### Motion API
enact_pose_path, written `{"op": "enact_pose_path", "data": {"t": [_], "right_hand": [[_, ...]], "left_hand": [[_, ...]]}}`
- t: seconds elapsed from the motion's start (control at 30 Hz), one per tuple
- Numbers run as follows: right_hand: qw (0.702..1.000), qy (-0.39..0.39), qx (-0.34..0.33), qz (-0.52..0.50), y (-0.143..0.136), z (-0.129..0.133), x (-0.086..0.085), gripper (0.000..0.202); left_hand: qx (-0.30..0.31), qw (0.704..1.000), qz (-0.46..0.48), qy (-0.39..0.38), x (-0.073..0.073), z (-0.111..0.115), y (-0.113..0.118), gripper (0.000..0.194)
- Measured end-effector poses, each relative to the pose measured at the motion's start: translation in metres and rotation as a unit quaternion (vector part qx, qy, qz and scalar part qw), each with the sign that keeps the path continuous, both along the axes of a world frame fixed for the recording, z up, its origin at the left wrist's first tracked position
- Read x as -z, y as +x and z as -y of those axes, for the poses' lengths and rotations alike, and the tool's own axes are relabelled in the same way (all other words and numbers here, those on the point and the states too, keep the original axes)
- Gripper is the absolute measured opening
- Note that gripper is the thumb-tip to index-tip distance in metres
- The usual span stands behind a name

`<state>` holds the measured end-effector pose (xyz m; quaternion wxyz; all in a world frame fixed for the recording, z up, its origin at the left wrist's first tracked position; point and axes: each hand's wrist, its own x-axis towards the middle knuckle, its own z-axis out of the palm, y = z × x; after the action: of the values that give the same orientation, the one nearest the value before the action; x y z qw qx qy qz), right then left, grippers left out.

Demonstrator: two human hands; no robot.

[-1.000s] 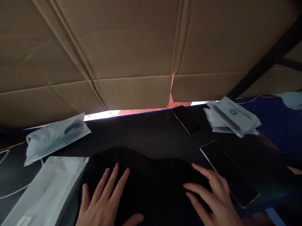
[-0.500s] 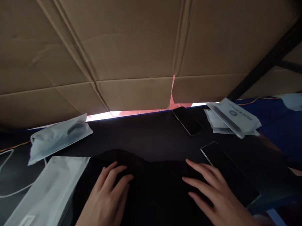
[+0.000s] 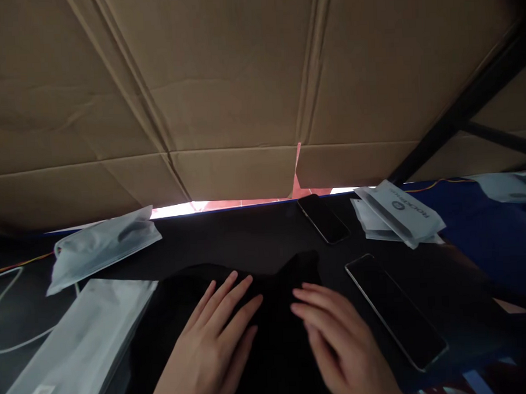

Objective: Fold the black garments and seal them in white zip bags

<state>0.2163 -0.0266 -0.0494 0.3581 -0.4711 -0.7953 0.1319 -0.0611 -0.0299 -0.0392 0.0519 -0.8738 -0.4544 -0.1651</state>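
A black cloth [image 3: 288, 271] lies bunched on the dark table [image 3: 247, 232] right in front of me. My left hand [image 3: 212, 344] rests flat on it, fingers stretched forward. My right hand [image 3: 339, 344] lies beside it on the same cloth, fingers pointing left toward the other hand. The fingertips are close together near the middle. Neither hand grips anything that I can see.
Two dark phones lie to the right, the near phone [image 3: 394, 310] and the far phone [image 3: 324, 218]. Grey plastic pouches sit at right [image 3: 398, 214], left [image 3: 102, 244] and lower left [image 3: 73, 350]. A white cable [image 3: 2, 313] loops far left. Cardboard panels [image 3: 240, 82] wall the back.
Both hands slid inward over the black cloth, from spread apart to nearly touching. The cloth bunched up toward the middle.
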Motion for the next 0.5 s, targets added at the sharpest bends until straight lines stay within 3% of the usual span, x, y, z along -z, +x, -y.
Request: {"op": "enact_pose_path", "data": {"t": [0.07,0.17,0.23,0.37,0.5], "right_hand": [[0.991,-0.052,-0.073,0.103,-0.004,0.002,0.002,0.057],[0.978,-0.105,-0.049,0.174,-0.005,-0.003,0.009,0.066],[0.974,-0.12,-0.035,0.192,-0.002,-0.007,0.012,0.07],[0.973,-0.119,-0.034,0.193,0.013,-0.008,0.009,0.072],[0.986,-0.069,0.01,0.149,0.026,-0.024,0.002,0.041]], "left_hand": [[-0.024,0.999,-0.02,-0.005,0.016,-0.003,-0.001,0.059],[-0.066,0.998,-0.024,0.0,0.036,-0.01,-0.005,0.074],[-0.082,0.996,-0.02,-0.002,0.041,-0.015,-0.009,0.078],[-0.078,0.997,-0.015,-0.023,0.028,-0.027,-0.023,0.064],[-0.111,0.993,-0.003,-0.03,0.008,-0.045,-0.039,0.053]]}}
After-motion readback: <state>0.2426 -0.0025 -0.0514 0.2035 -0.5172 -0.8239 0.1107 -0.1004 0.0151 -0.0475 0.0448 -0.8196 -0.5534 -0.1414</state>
